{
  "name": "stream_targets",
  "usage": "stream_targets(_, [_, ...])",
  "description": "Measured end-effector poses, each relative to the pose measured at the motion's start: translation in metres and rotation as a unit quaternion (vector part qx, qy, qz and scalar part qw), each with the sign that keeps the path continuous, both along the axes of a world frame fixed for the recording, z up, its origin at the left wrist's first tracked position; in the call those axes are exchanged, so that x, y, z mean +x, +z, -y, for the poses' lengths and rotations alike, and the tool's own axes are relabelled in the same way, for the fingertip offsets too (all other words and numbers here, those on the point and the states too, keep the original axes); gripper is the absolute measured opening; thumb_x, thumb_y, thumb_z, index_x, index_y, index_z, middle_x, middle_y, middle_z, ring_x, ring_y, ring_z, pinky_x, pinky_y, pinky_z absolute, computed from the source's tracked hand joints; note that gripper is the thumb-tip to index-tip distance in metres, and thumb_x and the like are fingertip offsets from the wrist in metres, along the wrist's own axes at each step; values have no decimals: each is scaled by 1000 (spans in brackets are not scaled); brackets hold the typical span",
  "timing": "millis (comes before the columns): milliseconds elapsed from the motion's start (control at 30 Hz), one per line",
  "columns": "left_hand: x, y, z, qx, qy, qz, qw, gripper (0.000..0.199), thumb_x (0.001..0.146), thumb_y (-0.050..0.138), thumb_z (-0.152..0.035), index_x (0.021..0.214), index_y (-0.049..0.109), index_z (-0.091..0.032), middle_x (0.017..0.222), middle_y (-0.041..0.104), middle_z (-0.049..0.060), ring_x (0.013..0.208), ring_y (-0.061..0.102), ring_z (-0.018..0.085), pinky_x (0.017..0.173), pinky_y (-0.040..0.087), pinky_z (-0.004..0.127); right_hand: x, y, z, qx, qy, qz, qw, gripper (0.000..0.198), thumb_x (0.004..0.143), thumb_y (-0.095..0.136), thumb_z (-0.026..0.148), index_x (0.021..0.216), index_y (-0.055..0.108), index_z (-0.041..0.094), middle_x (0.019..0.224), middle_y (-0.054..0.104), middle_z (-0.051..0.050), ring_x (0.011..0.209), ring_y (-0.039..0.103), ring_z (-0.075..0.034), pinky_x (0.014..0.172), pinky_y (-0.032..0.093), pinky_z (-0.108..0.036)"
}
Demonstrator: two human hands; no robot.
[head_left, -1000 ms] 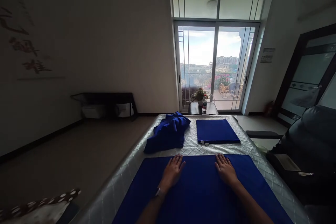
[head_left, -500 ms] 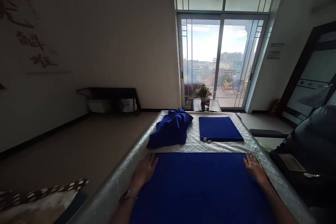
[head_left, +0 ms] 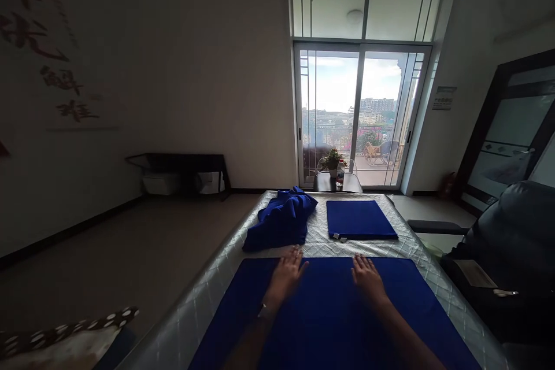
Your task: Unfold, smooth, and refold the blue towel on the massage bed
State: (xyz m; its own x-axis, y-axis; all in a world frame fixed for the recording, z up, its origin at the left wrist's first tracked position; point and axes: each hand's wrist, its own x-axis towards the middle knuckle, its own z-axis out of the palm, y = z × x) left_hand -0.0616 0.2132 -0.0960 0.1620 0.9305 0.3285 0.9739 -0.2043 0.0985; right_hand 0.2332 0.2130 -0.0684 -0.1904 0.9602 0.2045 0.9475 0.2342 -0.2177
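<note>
A large blue cloth (head_left: 329,324) is spread flat over the near part of a table with a silvery quilted cover (head_left: 316,247). My left hand (head_left: 287,272) lies palm down near the cloth's far edge, left of the middle, fingers stretched forward. To the right, my right hand (head_left: 366,275) rests flat on the same cloth near that edge, fingers extended. Beyond my left hand is a crumpled blue cloth (head_left: 281,219). A neatly folded blue cloth (head_left: 361,219) with small white tags lies beyond my right hand.
Past the table's far end stands a small dark table (head_left: 325,183) with a potted plant (head_left: 333,162) and a bottle (head_left: 340,173). A black armchair (head_left: 507,237) is close on the right. A spotted cushion (head_left: 65,335) sits low at the left.
Both hands have moved inward from the cloth's far corners toward its middle, still flat. The camera view has tilted up slightly.
</note>
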Motion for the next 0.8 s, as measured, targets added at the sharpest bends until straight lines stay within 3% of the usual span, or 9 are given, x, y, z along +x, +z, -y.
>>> stream_targets(133, [79, -10, -3, -25, -100, 11, 995, 57, 108, 26, -45, 154, 45, -17, 161, 44, 14, 152, 36, 27, 122, 35, 49, -44, -19, -3, -52, 98, 8, 994, 60, 101, 25, 29, 158, 37, 12, 166, 33, -8, 156, 24, -20, 128, 15, -38])
stream_targets(300, [103, -34, 1, -13, -91, 36, 995, 55, 109, 23, -38, 157, 39, -16, 161, 44, 15, 152, 35, 27, 123, 34, 53, -55, -41, -7, -78, 107, 15, 991, 64, 99, 26, 28, 161, 27, 12, 169, 21, -7, 158, 15, -20, 129, 11, -40])
stream_targets(600, [87, -30, 0, -28, -82, 38, 996, 61, 108, 25, -50, 158, 38, -19, 160, 45, 14, 151, 38, 28, 122, 36, 52, -45, -34, -7, -88, 94, -1, 992, 63, 102, 20, 38, 161, 28, 16, 169, 25, -4, 158, 17, -18, 129, 10, -40])
stream_targets(700, [52, -31, 2, -44, -50, 19, 998, 62, 107, 26, -52, 157, 41, -17, 161, 44, 13, 151, 36, 27, 123, 34, 51, -15, -32, -11, -81, 58, 7, 995, 65, 102, 20, 43, 161, 29, 17, 168, 28, -4, 157, 19, -18, 128, 12, -42])
stream_targets(800, [-7, -32, 6, -53, 10, 2, 999, 58, 107, 26, -46, 156, 43, -18, 162, 43, 12, 152, 35, 27, 123, 32, 50, 40, -35, -19, -60, 0, 27, 998, 66, 100, 21, 41, 160, 34, 16, 167, 33, -7, 156, 23, -20, 128, 15, -43])
